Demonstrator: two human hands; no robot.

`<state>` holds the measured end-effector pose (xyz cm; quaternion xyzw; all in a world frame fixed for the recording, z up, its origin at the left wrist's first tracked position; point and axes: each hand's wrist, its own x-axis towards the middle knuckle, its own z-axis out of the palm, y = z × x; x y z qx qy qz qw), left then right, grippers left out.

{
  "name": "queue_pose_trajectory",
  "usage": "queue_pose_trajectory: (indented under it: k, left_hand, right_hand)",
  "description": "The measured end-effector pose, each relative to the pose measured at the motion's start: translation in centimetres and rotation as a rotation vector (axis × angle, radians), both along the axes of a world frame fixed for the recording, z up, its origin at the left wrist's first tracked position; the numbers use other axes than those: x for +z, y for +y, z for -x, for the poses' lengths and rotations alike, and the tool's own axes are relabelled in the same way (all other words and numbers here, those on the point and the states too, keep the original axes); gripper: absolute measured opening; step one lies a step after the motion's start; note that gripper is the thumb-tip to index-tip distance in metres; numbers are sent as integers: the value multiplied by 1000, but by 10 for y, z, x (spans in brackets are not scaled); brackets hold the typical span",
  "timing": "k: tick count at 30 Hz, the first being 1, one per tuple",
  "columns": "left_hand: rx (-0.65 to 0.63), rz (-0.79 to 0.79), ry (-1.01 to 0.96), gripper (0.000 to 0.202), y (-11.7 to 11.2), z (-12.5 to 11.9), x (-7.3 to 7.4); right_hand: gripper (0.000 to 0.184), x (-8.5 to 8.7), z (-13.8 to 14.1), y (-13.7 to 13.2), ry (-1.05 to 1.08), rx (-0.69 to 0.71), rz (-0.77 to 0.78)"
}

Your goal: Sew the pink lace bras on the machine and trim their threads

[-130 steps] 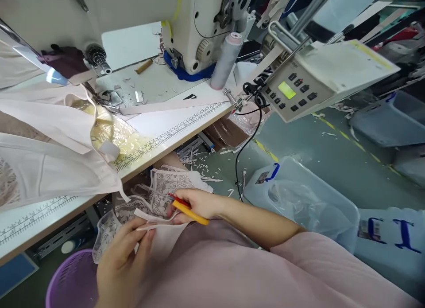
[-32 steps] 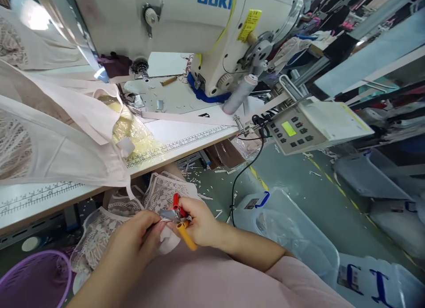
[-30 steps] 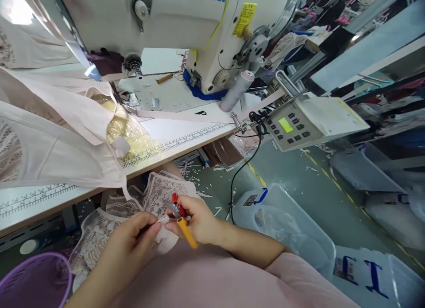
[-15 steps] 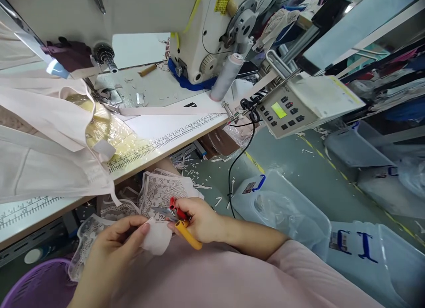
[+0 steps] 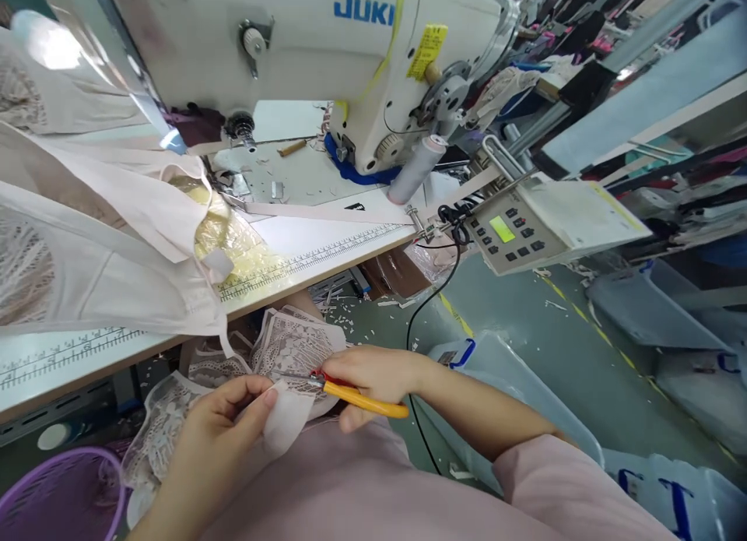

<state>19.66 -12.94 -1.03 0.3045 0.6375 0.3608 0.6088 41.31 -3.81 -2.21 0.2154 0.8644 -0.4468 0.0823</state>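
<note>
Between the thumb and fingers of my left hand (image 5: 225, 428) is the edge of a pale fabric piece (image 5: 287, 418), hanging over my lap. My right hand (image 5: 377, 377) grips a pair of scissors (image 5: 365, 401) with an orange handle and some red by the fingers. The blades point left and lie close to the top edge of the fabric by my left fingertips; whether they touch it I cannot tell. Behind the hands, pale lace bra cups (image 5: 292, 342) rest on my lap. More lace (image 5: 160, 420) drapes down to the left of my left hand.
A sewing machine (image 5: 315, 66) stands on the table with a printed ruler edge (image 5: 315, 261). White garments (image 5: 145, 276) lie at its left. A control box (image 5: 513, 230) is at the right. A purple basket (image 5: 105, 479) and clear plastic bins (image 5: 496, 362) stand below.
The scissors have turned flatter and their blades now lie nearer the fabric's edge. My left hand keeps its pinch. The view has tipped, showing more of the machine's upper part.
</note>
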Motion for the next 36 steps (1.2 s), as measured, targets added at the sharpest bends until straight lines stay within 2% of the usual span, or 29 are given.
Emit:
queue_pose_trajectory:
  k: [3,6,10,13,16,21,27,31,34,36]
  left_hand:
    - [-39,-19,5,35,0,3,-7]
    - [-45,-53,43,34,0,3,-9]
    - [44,-81,80,31,0,-3,-1]
    - [56,-66,52,32,1,-6,5]
    - [41,-24,-1,33,2,-3,4]
    - [18,1,-51,32,2,0,-1]
    - [35,0,-43,32,2,-3,3]
    - [12,-23,-5,32,3,-2,1]
    - [-30,-33,13,33,3,-1,-2]
    - [-14,-46,23,32,3,-1,-1]
  right_hand:
    - [56,1,2,-5,-62,41,-45]
    - [56,7,3,-10,-116,26,-110]
    - [56,15,5,-13,-197,-17,-130]
    - [55,19,5,-14,-228,-42,-121]
    - [54,20,5,-14,-245,-48,-135]
    - [51,19,4,-15,-250,-54,-144]
    - [41,15,3,-16,-255,-109,-133]
    - [42,9,0,-16,-203,-145,-109]
    - [46,3,-3,-16,-133,-224,-88]
    - [51,1,-4,-17,-42,-327,-99]
